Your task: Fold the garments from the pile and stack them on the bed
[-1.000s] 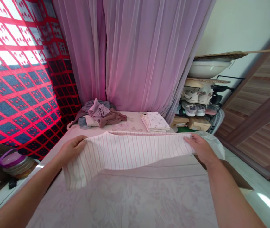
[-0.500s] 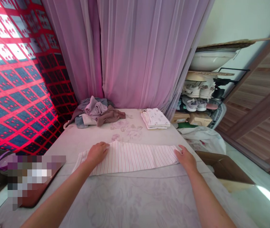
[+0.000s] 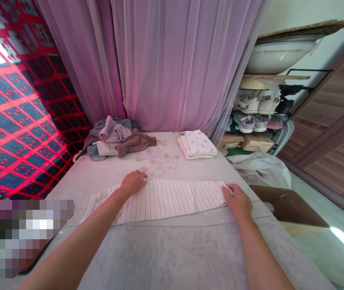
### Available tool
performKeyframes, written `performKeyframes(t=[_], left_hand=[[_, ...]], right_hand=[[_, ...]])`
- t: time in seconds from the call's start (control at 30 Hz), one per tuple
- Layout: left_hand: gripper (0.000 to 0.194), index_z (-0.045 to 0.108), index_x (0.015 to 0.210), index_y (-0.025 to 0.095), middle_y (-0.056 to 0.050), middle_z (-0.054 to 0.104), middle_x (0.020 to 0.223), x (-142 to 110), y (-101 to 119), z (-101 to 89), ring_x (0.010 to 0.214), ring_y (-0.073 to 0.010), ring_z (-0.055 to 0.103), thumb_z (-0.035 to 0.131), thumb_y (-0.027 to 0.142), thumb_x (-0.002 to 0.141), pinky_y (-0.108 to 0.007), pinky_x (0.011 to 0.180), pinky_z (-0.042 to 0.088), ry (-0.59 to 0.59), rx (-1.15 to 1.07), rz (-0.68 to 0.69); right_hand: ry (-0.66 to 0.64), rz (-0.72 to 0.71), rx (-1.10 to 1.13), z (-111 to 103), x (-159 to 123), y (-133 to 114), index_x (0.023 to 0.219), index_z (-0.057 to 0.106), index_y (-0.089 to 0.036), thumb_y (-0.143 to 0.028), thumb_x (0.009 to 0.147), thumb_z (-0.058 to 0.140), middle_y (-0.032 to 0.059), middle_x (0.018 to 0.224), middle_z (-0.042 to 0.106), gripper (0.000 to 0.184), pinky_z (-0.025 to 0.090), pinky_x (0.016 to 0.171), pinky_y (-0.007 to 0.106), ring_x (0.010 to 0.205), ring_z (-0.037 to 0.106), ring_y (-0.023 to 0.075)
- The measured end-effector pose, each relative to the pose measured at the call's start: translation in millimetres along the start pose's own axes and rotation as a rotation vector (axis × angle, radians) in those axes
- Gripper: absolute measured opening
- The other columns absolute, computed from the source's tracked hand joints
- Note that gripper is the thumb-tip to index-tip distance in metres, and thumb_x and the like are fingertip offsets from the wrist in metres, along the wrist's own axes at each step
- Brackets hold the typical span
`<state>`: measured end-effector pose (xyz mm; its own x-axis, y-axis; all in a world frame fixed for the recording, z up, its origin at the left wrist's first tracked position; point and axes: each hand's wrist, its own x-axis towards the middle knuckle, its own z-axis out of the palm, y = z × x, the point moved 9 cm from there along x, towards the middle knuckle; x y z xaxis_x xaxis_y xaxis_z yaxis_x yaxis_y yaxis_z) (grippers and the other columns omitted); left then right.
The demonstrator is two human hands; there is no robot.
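A pair of white trousers with pink stripes lies folded lengthwise, stretched left to right across the bed. At its far edge, left of the middle, my left hand has its fingers closed on the cloth, and the forearm covers part of the left end. My right hand pinches the right end between thumb and fingers. Behind the trousers, a neat stack of folded clothes with a white patterned piece on top sits at the right. Opposite it, on the far left, is a loose heap of clothes.
The bed has a pale floral cover. A purple curtain hangs behind it, and a red-and-dark patterned cloth at the left. Along the right stand a shoe rack and an open cardboard box. A blurred-out object lies front left.
My left hand has moved slightly right and away from me along the trousers' far edge. My right hand stays at the right end. The camera view has shifted a little.
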<state>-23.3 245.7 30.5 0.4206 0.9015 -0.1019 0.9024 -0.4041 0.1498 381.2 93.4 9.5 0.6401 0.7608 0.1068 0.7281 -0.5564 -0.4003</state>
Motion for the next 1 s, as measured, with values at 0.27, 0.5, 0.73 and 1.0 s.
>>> performKeyframes(t=[0.27, 0.5, 0.73, 1.0], left_hand=[[0.020, 0.059, 0.096, 0.023, -0.004, 0.067, 0.096, 7, -2, -3.2, 0.090, -0.0196, 0.061, 0.043, 0.029, 0.087, -0.029, 0.074, 0.042, -0.027, -0.009, -0.036], [0.020, 0.057, 0.098, 0.021, -0.006, 0.068, 0.097, 14, -5, 1.0, 0.093, -0.0224, 0.061, 0.042, 0.030, 0.087, -0.031, 0.075, 0.043, -0.032, -0.025, -0.059], [0.044, 0.047, 0.131, 0.017, -0.011, 0.050, 0.138, -10, 19, -2.6, 0.126, -0.0241, 0.046, 0.043, 0.027, 0.088, -0.037, 0.104, 0.035, 0.148, 0.047, 0.042], [0.056, 0.035, 0.144, 0.022, -0.009, 0.030, 0.153, -79, 22, 39.5, 0.141, -0.0263, 0.024, 0.032, 0.048, 0.094, -0.047, 0.113, 0.020, 0.176, 0.119, 0.123]], right_hand=[[0.044, 0.018, -0.041, -2, -2, -1, 0.102, 0.062, -0.019, -0.041, 0.091, 0.040, 0.0085, 0.092, 0.068, 0.033, 0.037, 0.064, 0.028, 0.078, 0.060, 0.0209], [0.056, 0.051, -0.039, -2, -1, 1, 0.103, 0.062, -0.020, -0.042, 0.091, 0.040, 0.0084, 0.095, 0.069, 0.034, 0.037, 0.064, 0.028, 0.075, 0.060, 0.0202], [-0.030, 0.081, 0.042, -2, 5, 6, 0.120, 0.055, -0.019, -0.049, 0.087, 0.044, 0.0080, 0.099, 0.069, 0.046, 0.042, 0.070, 0.031, 0.084, 0.062, 0.0230], [0.069, 0.008, 0.180, -6, 6, 10, 0.126, 0.051, -0.023, -0.048, 0.080, 0.050, 0.0053, 0.101, 0.067, 0.053, 0.043, 0.072, 0.032, 0.082, 0.061, 0.0223]])
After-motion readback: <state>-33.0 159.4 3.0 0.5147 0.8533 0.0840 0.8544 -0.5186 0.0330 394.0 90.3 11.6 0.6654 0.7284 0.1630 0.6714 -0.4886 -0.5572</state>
